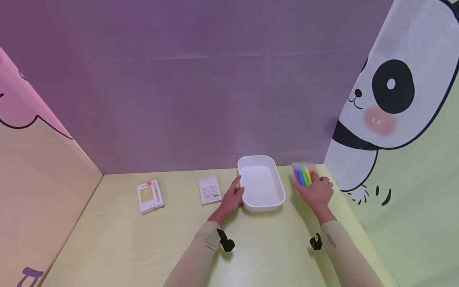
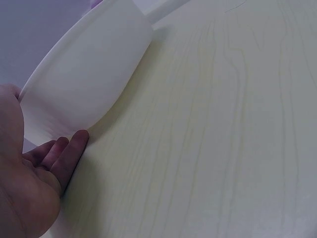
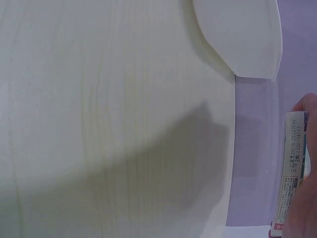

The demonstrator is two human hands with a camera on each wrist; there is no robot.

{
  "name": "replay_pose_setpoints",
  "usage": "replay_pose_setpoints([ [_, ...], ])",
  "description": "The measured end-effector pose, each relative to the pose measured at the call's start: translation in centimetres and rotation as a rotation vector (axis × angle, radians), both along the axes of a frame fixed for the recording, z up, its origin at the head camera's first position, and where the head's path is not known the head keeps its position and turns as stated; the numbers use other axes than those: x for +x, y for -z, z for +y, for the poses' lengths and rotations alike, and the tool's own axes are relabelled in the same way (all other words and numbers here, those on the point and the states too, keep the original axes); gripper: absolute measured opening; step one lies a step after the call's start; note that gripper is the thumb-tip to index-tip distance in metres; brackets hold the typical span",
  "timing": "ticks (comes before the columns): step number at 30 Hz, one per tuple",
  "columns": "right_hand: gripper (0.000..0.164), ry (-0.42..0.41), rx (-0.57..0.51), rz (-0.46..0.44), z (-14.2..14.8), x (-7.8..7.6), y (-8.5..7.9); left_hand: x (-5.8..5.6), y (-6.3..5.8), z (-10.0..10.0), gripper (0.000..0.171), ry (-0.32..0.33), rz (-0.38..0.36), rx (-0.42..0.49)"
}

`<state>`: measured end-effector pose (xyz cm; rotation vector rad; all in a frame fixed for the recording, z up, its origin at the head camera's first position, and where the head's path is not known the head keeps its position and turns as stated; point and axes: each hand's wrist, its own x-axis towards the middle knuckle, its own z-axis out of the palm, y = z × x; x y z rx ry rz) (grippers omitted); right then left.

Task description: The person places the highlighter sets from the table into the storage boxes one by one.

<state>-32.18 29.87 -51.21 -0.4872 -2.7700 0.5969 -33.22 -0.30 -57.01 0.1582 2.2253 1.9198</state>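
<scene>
My right hand [image 1: 317, 193] grips a pack of coloured markers [image 1: 302, 175] at the back right. Purple, blue, green, yellow and orange show through its clear front. The right wrist view shows the pack's printed side edge [image 3: 292, 163] between the fingers and thumb, while much of that hand is cut off by the frame. A white plastic tray [image 1: 260, 207] stands left of the pack, with bare inside. My left hand [image 1: 231, 201] is at the tray's left side, its fingers [image 2: 72, 153] extended against the outer wall low down.
A small white printed box [image 1: 209, 190] lies left of the tray. Farther left is another white box [image 1: 150, 196] with a gold panel. A purple backdrop [image 1: 179, 99] rises behind the pale wooden table [image 1: 118, 243], and a panda-printed panel [image 1: 391, 131] flanks its right side.
</scene>
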Motion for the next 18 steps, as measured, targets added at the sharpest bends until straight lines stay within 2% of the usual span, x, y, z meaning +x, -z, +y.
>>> replay_pose_setpoints([
  [18, 0.080, -0.005, -0.012, 0.003, -0.20, 0.24, -0.61, 0.11, -0.09, 0.03, 0.056, 0.003, -0.011, 0.018],
])
